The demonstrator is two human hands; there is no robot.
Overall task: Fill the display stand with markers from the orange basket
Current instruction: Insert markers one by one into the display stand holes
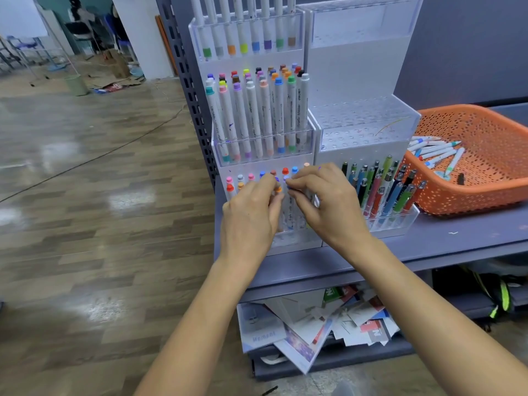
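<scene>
The clear acrylic display stand [304, 67] has three tiers of white markers with coloured caps. My left hand [248, 215] and my right hand [325, 201] are both at the bottom tier [294, 238], fingers curled among the marker caps. My right hand pinches a white marker with a blue-purple cap [288, 207] standing in that tier. My left hand's fingertips touch the caps beside it; what they hold is hidden. The orange basket [485, 192] sits on the shelf to the right, with several white markers [434, 151] lying in it.
A second clear stand [363, 118] on the right has bare upper tiers and several coloured pens [383, 190] in its lowest tier. Both stand on a grey shelf [457, 235]. Papers and boxes [314, 324] lie on the lower shelf. Wood floor spreads to the left.
</scene>
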